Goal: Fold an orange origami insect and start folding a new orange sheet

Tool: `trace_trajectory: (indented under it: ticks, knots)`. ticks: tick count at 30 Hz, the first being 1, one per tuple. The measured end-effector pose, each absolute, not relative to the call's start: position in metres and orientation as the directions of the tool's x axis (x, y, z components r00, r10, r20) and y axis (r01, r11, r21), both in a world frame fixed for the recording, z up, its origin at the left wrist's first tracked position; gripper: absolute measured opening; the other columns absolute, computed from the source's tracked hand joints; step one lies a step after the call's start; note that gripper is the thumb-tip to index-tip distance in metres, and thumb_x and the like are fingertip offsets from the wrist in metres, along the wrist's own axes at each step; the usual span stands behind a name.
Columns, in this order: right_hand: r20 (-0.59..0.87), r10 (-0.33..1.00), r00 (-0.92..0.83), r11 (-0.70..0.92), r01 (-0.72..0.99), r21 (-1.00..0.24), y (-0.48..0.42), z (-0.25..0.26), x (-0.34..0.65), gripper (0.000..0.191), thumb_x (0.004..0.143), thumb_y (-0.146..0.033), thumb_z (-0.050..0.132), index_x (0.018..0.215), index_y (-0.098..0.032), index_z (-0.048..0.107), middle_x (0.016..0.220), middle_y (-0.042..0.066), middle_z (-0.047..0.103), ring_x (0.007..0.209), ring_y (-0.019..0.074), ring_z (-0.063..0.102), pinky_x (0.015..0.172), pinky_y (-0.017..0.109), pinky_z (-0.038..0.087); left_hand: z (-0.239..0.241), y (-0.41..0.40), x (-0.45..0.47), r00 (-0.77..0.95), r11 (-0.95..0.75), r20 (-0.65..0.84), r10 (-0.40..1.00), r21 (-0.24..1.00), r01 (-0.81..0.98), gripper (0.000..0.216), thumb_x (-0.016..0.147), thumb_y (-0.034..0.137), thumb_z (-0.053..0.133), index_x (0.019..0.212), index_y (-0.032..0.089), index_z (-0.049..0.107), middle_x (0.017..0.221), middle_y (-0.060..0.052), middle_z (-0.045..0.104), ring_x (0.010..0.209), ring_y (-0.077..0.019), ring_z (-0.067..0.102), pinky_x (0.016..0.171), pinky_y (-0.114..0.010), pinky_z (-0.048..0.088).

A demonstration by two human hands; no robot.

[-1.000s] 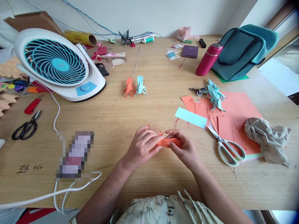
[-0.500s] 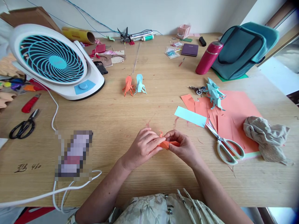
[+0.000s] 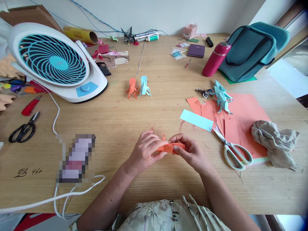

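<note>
Between my two hands, low over the front middle of the table, is a folded orange paper piece (image 3: 169, 147) with a thin curled tip standing up at its back. My left hand (image 3: 147, 148) grips its left part, the thumb below and fingers on top. Its right end is pinched between the thumb and fingers of my right hand (image 3: 189, 150). Fingers cover both ends of the fold. Farther back stand an orange paper figure (image 3: 132, 87) and a light blue paper figure (image 3: 144, 86), side by side, with thin legs.
On the right are white-handled scissors (image 3: 234, 152), a light blue strip (image 3: 196, 120), orange sheets (image 3: 250, 112), blue paper figures (image 3: 221, 96), a crumpled cloth (image 3: 274, 141), a pink bottle (image 3: 216, 59) and a teal bag (image 3: 250, 53). A fan (image 3: 56, 64), black scissors (image 3: 23, 130) and blurred phone (image 3: 77, 157) lie left.
My left fingers have shifted slightly left along the orange paper, and more of its middle and right part shows now. Both hands still hold it.
</note>
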State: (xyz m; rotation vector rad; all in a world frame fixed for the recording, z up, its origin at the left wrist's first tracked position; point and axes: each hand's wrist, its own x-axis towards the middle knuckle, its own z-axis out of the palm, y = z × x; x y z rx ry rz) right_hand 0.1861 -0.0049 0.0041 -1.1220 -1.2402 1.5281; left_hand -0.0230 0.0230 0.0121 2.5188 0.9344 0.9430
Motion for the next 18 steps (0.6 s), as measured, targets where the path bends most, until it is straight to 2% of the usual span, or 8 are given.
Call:
trace_trajectory:
  ticks: [6, 9, 13, 16, 18]
  knots:
    - [-0.098, 0.969, -0.227, -0.102, -0.004, -0.995, -0.0046, 0.0006, 0.1883, 0.026, 0.092, -0.045, 0.063, 0.095, -0.019, 0.066, 0.083, 0.003, 0.066, 0.071, 0.0137, 0.059, 0.064, 0.027, 0.051, 0.0101, 0.0234, -0.0234, 0.543, -0.692, 0.439, 0.716, 0.548, 0.469, 0.019, 0.090, 0.029, 0.066, 0.108, 0.023, 0.068, 0.090, -0.002, 0.074, 0.089, -0.0176, 0.068, 0.103, -0.041, 0.044]
    - [-0.040, 0.971, -0.235, -0.025, 0.065, -0.998, -0.0055, -0.0009, 0.1903, 0.027, 0.090, -0.042, 0.067, 0.107, -0.022, 0.066, 0.097, 0.005, 0.069, 0.085, 0.0171, 0.063, 0.075, 0.030, 0.054, 0.0092, 0.0251, -0.0241, 0.536, -0.674, 0.423, 0.731, 0.573, 0.466, 0.020, 0.090, 0.029, 0.066, 0.110, 0.023, 0.067, 0.092, -0.003, 0.075, 0.088, -0.0184, 0.067, 0.099, -0.040, 0.045]
    - [-0.005, 0.969, -0.249, 0.026, 0.122, -0.992, -0.0067, -0.0012, 0.1937, 0.040, 0.086, -0.037, 0.073, 0.123, -0.025, 0.061, 0.114, 0.006, 0.067, 0.100, 0.0195, 0.064, 0.089, 0.034, 0.054, 0.0068, 0.0285, -0.0276, 0.492, -0.656, 0.443, 0.749, 0.596, 0.462, 0.019, 0.089, 0.025, 0.068, 0.108, 0.021, 0.068, 0.093, -0.005, 0.075, 0.085, -0.0192, 0.066, 0.092, -0.039, 0.047]
    - [0.018, 0.972, -0.236, 0.059, 0.168, -0.984, -0.0052, 0.0004, 0.1956, 0.041, 0.087, -0.036, 0.072, 0.126, -0.026, 0.060, 0.120, 0.007, 0.066, 0.106, 0.0205, 0.064, 0.095, 0.037, 0.052, 0.0052, 0.0302, -0.0308, 0.465, -0.636, 0.442, 0.767, 0.621, 0.458, 0.021, 0.087, 0.024, 0.071, 0.107, 0.021, 0.069, 0.095, -0.005, 0.076, 0.086, -0.0194, 0.067, 0.092, -0.038, 0.047]
    - [0.061, 0.984, -0.169, 0.102, 0.246, -0.964, -0.0034, 0.0026, 0.1966, 0.040, 0.087, -0.038, 0.072, 0.122, -0.025, 0.062, 0.121, 0.008, 0.065, 0.107, 0.0216, 0.063, 0.096, 0.038, 0.051, 0.0047, 0.0309, -0.0326, 0.449, -0.631, 0.449, 0.773, 0.618, 0.468, 0.022, 0.086, 0.026, 0.072, 0.107, 0.021, 0.069, 0.096, -0.005, 0.076, 0.087, -0.0195, 0.067, 0.094, -0.039, 0.046]
